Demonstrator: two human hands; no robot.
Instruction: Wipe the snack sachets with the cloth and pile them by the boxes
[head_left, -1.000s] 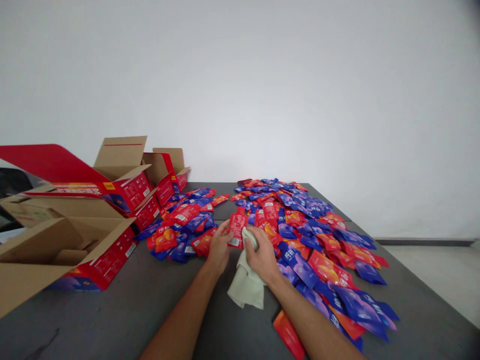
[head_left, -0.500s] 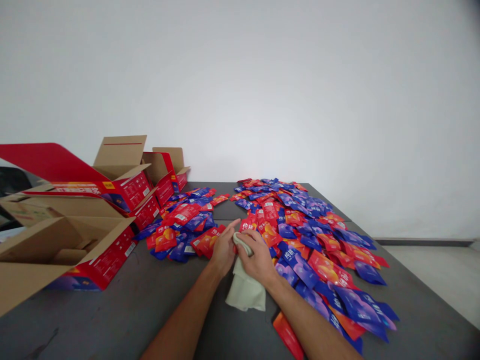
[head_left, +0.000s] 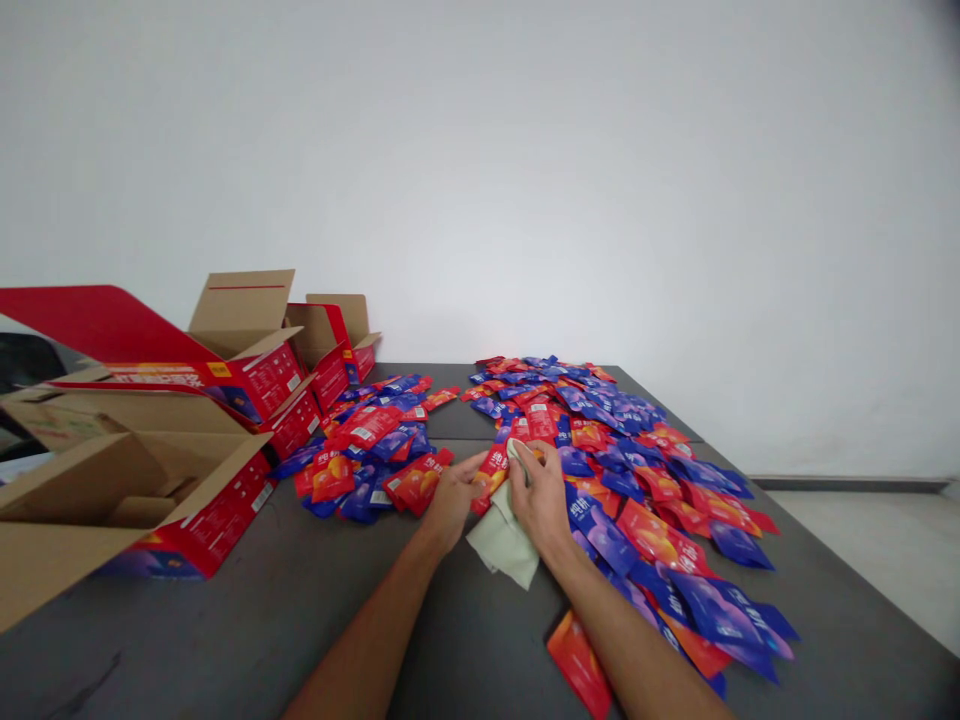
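Note:
Between my hands is a red packet (head_left: 490, 474) with an orange print, tilted up above the dark table. My left hand (head_left: 451, 502) pinches its left side. A pale green cloth (head_left: 507, 545) hangs from my right hand (head_left: 541, 492), whose fingers are closed on it against the packet's right side. The cloth's lower end drapes toward the table. Right of my right hand spreads a large heap of red and blue packets (head_left: 600, 530). A smaller heap of the same packets (head_left: 367, 430) lies to the left of my left hand.
Open red cartons (head_left: 217, 510) with brown insides stand along the left side, their flaps spread out. One red packet (head_left: 579, 660) lies near the front, beside my right forearm. A pale wall (head_left: 480, 180) rises behind the table (head_left: 247, 640).
The red packet is now held up between my hands. My right hand and the cloth have moved right and slightly up, while my left hand has closed on the packet's edge.

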